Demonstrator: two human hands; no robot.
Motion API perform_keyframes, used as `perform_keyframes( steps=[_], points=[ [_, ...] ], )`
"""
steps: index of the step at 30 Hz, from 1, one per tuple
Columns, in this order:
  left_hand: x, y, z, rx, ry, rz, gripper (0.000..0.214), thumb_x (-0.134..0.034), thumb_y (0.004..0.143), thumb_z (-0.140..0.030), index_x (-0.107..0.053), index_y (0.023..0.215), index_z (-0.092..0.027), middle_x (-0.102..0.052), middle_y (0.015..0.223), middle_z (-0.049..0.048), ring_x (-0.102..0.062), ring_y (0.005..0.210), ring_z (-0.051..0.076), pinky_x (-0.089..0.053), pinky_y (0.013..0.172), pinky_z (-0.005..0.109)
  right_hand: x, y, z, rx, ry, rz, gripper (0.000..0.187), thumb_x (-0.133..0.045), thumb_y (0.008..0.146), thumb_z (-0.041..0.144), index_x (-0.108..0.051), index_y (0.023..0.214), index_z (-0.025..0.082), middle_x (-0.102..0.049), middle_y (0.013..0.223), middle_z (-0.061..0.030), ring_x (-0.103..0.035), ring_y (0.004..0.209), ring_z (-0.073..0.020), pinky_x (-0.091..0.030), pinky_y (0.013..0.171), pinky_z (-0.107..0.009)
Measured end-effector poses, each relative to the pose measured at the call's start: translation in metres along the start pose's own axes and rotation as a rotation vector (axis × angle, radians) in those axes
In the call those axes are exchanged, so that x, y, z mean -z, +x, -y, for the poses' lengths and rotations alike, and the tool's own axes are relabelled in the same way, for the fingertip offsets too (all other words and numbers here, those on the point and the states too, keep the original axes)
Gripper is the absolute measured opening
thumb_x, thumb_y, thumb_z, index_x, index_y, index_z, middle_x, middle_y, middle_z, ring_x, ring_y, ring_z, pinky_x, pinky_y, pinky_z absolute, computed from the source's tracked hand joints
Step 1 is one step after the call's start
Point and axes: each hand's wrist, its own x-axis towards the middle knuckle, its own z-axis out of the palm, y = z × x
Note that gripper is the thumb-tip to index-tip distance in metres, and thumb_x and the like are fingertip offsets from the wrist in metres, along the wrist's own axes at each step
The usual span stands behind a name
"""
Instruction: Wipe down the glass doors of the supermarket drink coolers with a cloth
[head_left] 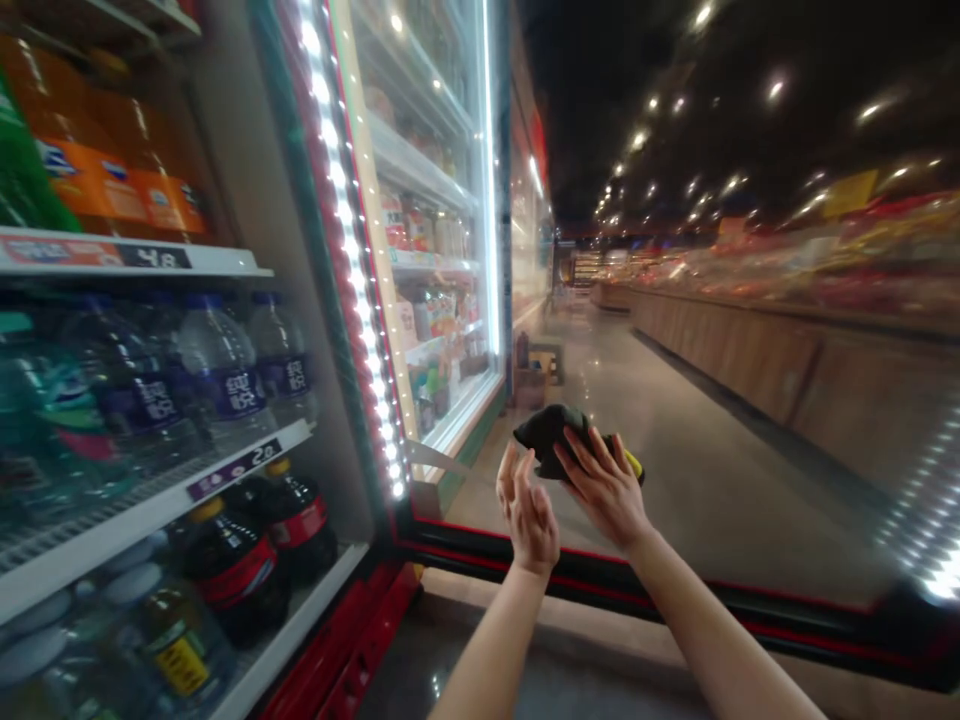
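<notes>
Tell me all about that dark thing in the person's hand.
The dark cloth looks soft and crumpled, bunched into a lump, black or very dark green, with a yellow patch showing at its right end. The right hand lies over its lower part, fingers spread across it. The left hand is open just beside it; whether they touch is unclear. It is held up in front of the glass door of the open cooler; contact with the glass cannot be told.

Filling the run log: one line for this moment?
right hand: holds dark cloth | left hand: open, beside it | glass door: open
</notes>
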Motion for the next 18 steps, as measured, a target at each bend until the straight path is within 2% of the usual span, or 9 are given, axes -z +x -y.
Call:
perform_keyframes(
  steps=[4, 6, 9, 11, 13, 15, 16, 18],
  points=[
    [0.028, -0.004, 0.050, 0.013, 0.270, -0.048, 0.047, -0.039, 0.103, -0.025, -0.047, 0.149, -0.022, -0.040, 0.161, 0.0144, -0.033, 0.152, 0.025, -0.031, 0.123, 0.051, -0.010, 0.024, -0.010, 0.174, 0.003, 0.009, 0.059, -0.053, 0.098, 0.012, -0.044, 0.152, 0.035, -0.054, 0.151, -0.0016, -0.049, 0.141, -0.0237, -0.029, 0.124, -0.051],
    [0.035, -0.008, 0.068, 0.064, 0.360, -0.058, 0.052, -0.040, 0.102, -0.023, -0.040, 0.154, -0.022, -0.036, 0.164, 0.0135, -0.027, 0.154, 0.027, -0.026, 0.125, 0.055, -0.018, 0.041, 0.000, 0.173, -0.013, -0.003, 0.060, -0.054, 0.098, 0.014, -0.043, 0.153, 0.035, -0.051, 0.153, -0.0023, -0.046, 0.144, -0.0250, -0.030, 0.122, -0.051],
    [0.034, -0.014, 0.081, 0.147, 0.447, -0.055, 0.060, -0.040, 0.101, -0.023, -0.028, 0.160, -0.024, -0.029, 0.167, 0.0134, -0.023, 0.156, 0.027, -0.020, 0.127, 0.058, -0.033, 0.053, 0.026, 0.126, -0.058, -0.030, 0.058, -0.057, 0.098, 0.020, -0.045, 0.152, 0.034, -0.047, 0.156, -0.0059, -0.045, 0.144, -0.0285, -0.028, 0.122, -0.055],
    [0.029, -0.018, 0.083, 0.184, 0.478, -0.046, 0.064, -0.040, 0.101, -0.023, -0.021, 0.162, -0.025, -0.027, 0.167, 0.0137, -0.023, 0.156, 0.027, -0.019, 0.127, 0.057, -0.038, 0.047, 0.035, 0.204, -0.039, 0.016, 0.057, -0.056, 0.097, 0.020, -0.046, 0.151, 0.033, -0.047, 0.156, -0.0064, -0.047, 0.143, -0.0263, -0.026, 0.123, -0.054],
    [0.024, -0.020, 0.084, 0.196, 0.489, -0.036, 0.066, -0.041, 0.101, -0.022, -0.018, 0.163, -0.026, -0.027, 0.167, 0.0141, -0.022, 0.156, 0.027, -0.019, 0.127, 0.057, -0.036, 0.033, 0.025, 0.362, 0.009, 0.119, 0.058, -0.052, 0.097, 0.012, -0.047, 0.150, 0.034, -0.050, 0.155, -0.0037, -0.049, 0.141, -0.0217, -0.025, 0.125, -0.051],
    [0.022, -0.021, 0.085, 0.188, 0.484, -0.032, 0.067, -0.041, 0.100, -0.021, -0.017, 0.163, -0.025, -0.027, 0.167, 0.0149, -0.020, 0.156, 0.026, -0.019, 0.127, 0.057, -0.025, 0.024, 0.001, 0.486, 0.038, 0.211, 0.062, -0.047, 0.095, 0.006, -0.048, 0.149, 0.036, -0.053, 0.152, 0.0001, -0.051, 0.139, -0.0190, -0.024, 0.125, -0.052],
    [0.021, -0.021, 0.086, 0.182, 0.481, -0.032, 0.068, -0.041, 0.100, -0.021, -0.016, 0.163, -0.024, -0.026, 0.167, 0.0152, -0.019, 0.157, 0.026, -0.019, 0.127, 0.057, -0.019, 0.025, -0.012, 0.493, 0.036, 0.231, 0.062, -0.047, 0.096, 0.006, -0.047, 0.148, 0.038, -0.054, 0.151, 0.0014, -0.052, 0.138, -0.0193, -0.022, 0.125, -0.055],
    [0.023, -0.019, 0.088, 0.170, 0.483, -0.028, 0.068, -0.041, 0.100, -0.020, -0.017, 0.163, -0.024, -0.024, 0.168, 0.0152, -0.016, 0.157, 0.026, -0.018, 0.127, 0.057, -0.007, 0.042, -0.031, 0.408, 0.024, 0.197, 0.059, -0.051, 0.097, 0.012, -0.047, 0.148, 0.041, -0.054, 0.151, 0.0011, -0.051, 0.139, -0.0230, -0.019, 0.124, -0.061]
  ],
)
